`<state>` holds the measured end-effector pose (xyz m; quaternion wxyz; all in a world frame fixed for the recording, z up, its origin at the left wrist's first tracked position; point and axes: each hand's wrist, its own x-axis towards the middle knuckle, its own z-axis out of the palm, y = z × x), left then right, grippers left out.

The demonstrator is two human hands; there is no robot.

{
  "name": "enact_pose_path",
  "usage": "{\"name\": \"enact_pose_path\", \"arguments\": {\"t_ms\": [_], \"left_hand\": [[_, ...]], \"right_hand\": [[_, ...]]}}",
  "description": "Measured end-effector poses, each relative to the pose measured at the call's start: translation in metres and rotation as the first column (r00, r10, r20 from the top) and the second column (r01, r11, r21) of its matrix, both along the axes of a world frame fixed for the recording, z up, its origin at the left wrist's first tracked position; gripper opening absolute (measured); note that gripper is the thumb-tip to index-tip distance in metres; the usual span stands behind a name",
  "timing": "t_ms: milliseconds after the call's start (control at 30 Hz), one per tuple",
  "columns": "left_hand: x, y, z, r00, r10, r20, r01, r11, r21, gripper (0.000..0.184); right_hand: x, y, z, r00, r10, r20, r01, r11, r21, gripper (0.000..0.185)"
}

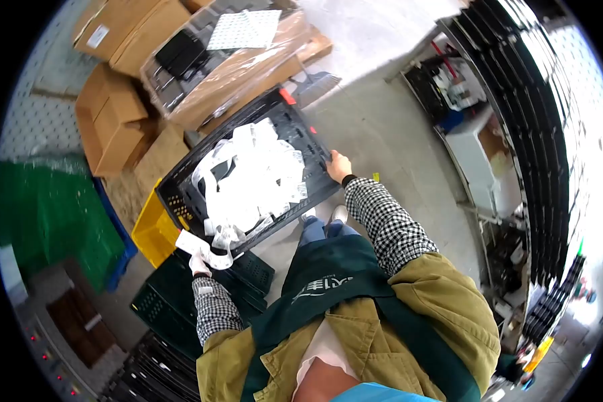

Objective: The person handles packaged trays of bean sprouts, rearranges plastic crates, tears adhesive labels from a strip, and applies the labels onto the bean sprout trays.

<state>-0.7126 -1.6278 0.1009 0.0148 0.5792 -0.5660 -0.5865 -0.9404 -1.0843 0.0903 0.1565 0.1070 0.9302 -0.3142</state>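
Note:
A black plastic crate (293, 119) is tilted in front of me, with a heap of white paper strips or labels (248, 184) inside. My right hand (339, 166) is closed round the crate's right edge. At the crate's near left corner, my left hand (198, 258) is closed on a white label strip (187, 240). Part of the strip curls over the crate's rim beside that hand. The fingertips of my left hand are partly hidden by the strip.
Stacked green crates (164, 295) and a yellow bin (155, 224) stand at the left. Cardboard boxes (107, 124) and a film-wrapped carton (228, 80) lie beyond the crate. A shelf cart (472, 161) and rows of black racks (516, 100) are at the right.

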Motion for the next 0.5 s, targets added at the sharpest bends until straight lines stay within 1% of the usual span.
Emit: {"name": "enact_pose_path", "arguments": {"t_ms": [33,67,100,133,167,233,300,333,367,433,500], "left_hand": [[-0.014,0.021,0.036,0.996,-0.016,0.087,0.017,1.000,-0.016,0.041],[-0.006,0.001,0.013,1.000,-0.015,-0.012,0.016,0.999,0.046,0.040],[-0.010,0.014,0.030,0.991,-0.027,-0.134,0.041,0.994,0.099,0.039],[-0.015,0.022,0.043,0.990,-0.001,-0.143,0.011,0.997,0.071,0.039],[-0.019,0.032,0.057,0.987,-0.020,-0.157,0.031,0.997,0.064,0.039],[-0.029,0.055,0.078,0.984,-0.093,-0.150,0.087,0.995,-0.045,0.039],[-0.042,0.075,0.086,0.929,-0.179,-0.324,0.184,0.983,-0.017,0.038],[-0.052,0.100,0.103,0.898,-0.324,-0.297,0.294,0.945,-0.144,0.037],[-0.070,0.123,0.113,0.866,-0.415,-0.279,0.373,0.908,-0.191,0.036],[-0.109,0.203,0.153,0.794,-0.531,-0.297,0.489,0.847,-0.207,0.032],[-0.154,0.267,0.169,0.700,-0.641,-0.314,0.621,0.764,-0.175,0.027]], "right_hand": [[0.006,0.000,0.004,0.998,-0.006,-0.066,0.005,1.000,-0.003,0.037],[0.012,0.003,0.011,0.997,-0.006,-0.081,0.006,1.000,-0.001,0.035],[0.022,0.012,0.017,0.987,-0.008,-0.163,0.000,0.999,-0.051,0.036],[0.034,0.026,0.027,0.988,-0.020,-0.153,0.008,0.997,-0.082,0.037],[0.043,0.041,0.039,0.988,-0.029,-0.149,0.012,0.993,-0.116,0.038],[0.071,0.088,0.060,0.986,-0.088,-0.145,0.066,0.987,-0.149,0.042],[0.110,0.136,0.098,0.973,-0.203,-0.109,0.179,0.964,-0.194,0.042],[0.134,0.164,0.105,0.962,-0.263,-0.078,0.235,0.937,-0.260,0.043],[0.157,0.193,0.109,0.947,-0.317,-0.044,0.286,0.902,-0.324,0.043],[0.199,0.250,0.121,0.924,-0.372,-0.084,0.333,0.894,-0.299,0.041],[0.232,0.305,0.133,0.925,-0.378,0.029,0.377,0.908,-0.183,0.040]]}}
